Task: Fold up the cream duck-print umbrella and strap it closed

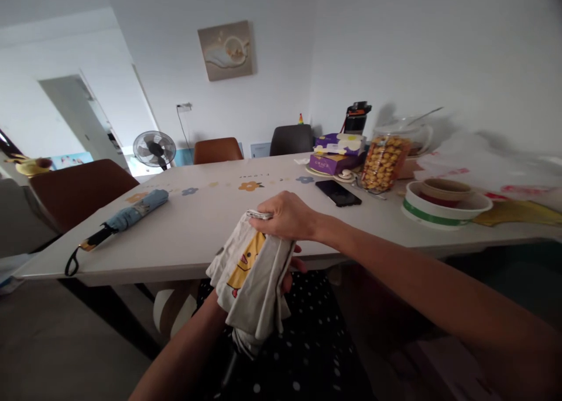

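Observation:
A white folding umbrella (263,278), its canopy loose in pleats and printed with a yellow duck, is held above my lap, in front of the table's near edge. My right hand (285,215) pinches the gathered folds at the upper end, with the thumb lying along the fabric. Behind the canopy, my left hand (298,265) is mostly hidden; only some curled fingertips show past the right side of the cloth. Lower down, the fabric bunches together near a dark part that is too dim to make out.
On the white table (193,231) lies a folded blue umbrella (138,211) at left. A black phone (338,192), purple tissue boxes (336,155), a jar of popcorn-like snacks (386,162), a paper bowl (443,208) and a plastic bag (474,161) stand at right. Chairs (217,150) line the far side.

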### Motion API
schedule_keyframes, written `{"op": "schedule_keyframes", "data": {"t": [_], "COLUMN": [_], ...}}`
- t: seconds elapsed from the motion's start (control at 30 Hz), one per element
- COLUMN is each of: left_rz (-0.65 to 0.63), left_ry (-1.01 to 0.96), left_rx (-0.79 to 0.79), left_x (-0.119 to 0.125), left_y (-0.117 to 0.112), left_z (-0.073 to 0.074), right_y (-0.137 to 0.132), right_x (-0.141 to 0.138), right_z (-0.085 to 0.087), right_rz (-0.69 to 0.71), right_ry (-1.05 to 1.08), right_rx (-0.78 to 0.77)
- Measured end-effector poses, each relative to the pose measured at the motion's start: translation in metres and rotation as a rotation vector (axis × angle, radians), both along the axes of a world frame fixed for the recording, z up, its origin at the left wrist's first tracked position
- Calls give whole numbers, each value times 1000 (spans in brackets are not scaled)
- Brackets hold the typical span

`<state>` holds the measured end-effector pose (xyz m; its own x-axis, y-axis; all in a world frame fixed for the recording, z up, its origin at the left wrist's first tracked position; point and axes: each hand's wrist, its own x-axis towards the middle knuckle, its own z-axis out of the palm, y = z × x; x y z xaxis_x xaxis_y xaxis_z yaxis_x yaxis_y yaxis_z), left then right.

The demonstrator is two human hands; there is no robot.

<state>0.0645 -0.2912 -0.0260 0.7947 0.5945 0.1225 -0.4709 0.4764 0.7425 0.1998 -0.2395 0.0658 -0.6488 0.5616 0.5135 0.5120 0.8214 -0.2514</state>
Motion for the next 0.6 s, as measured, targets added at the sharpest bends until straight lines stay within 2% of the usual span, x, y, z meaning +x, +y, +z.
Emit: {"op": "schedule_keyframes", "data": {"t": [0.07, 0.13, 0.23, 0.3, 0.37, 0.43, 0.53, 0.6], "left_rz": [-56, -100, -96, -98, -128, -107, -1, 66], "left_ry": [5, 11, -61, -120, -114, -81, -18, 21], "left_rx": [-41, -75, -81, -110, -172, -199, -176, -176], "left_x": [-4, -7, -9, -9, -10, -10, -7, -5], "left_y": [-1, -4, -13, -21, -28, -32, -35, -36], "left_z": [-5, -16, -38, -47, -48, -43, -32, -32], "right_y": [0, 0, -1, -1, 0, 2, 5, 7], "right_x": [-3, -6, -9, -9, -7, -4, 1, 4], "right_z": [4, 8, 12, 13, 13, 11, 8, 7], "right_rz": [34, 61, 95, 115, 142, 186, 257, 259], "right_ry": [6, 9, 8, 21, 43, 65, 76, 35], "right_rx": [36, 50, 66, 87, 103, 113, 118, 93]}}
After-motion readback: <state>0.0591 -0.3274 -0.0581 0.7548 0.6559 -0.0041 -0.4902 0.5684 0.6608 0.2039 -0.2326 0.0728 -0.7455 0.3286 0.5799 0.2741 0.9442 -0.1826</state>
